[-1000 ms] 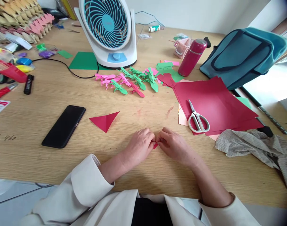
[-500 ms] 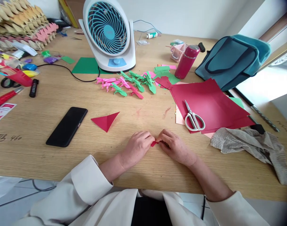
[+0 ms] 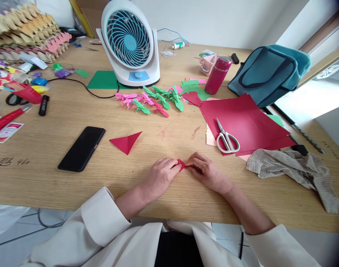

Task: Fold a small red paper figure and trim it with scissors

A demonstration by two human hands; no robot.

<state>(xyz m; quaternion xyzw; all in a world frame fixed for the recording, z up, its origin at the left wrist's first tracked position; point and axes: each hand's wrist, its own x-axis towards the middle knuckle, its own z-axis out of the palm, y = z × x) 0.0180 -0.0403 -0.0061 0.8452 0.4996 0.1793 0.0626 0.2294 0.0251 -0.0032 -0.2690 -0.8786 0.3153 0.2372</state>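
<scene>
Near the table's front edge, a small folded piece of red paper [image 3: 182, 165] lies between my two hands. My left hand [image 3: 163, 176] is closed on its left end, fingertips pressed down on it. The thumb and fingers of my right hand [image 3: 205, 172] pinch its right end. Much of the paper's shape is hidden under the fingers. To the left on the table lies a red paper triangle [image 3: 127, 142] with a crease down its middle. White-handled scissors [image 3: 227, 139] rest on the red paper sheets [image 3: 247, 120] at the right.
A black phone [image 3: 82, 148] lies left of my hands. Beyond them are several folded pink and green paper figures [image 3: 150, 99], a white fan [image 3: 130, 48], a red bottle [image 3: 218, 75] and a teal bag [image 3: 269, 76]. A crumpled cloth [image 3: 292, 168] lies at the right.
More of the small red paper shows between my hands now, as the fingers have shifted slightly apart. The view has moved a little; the other things stay put.
</scene>
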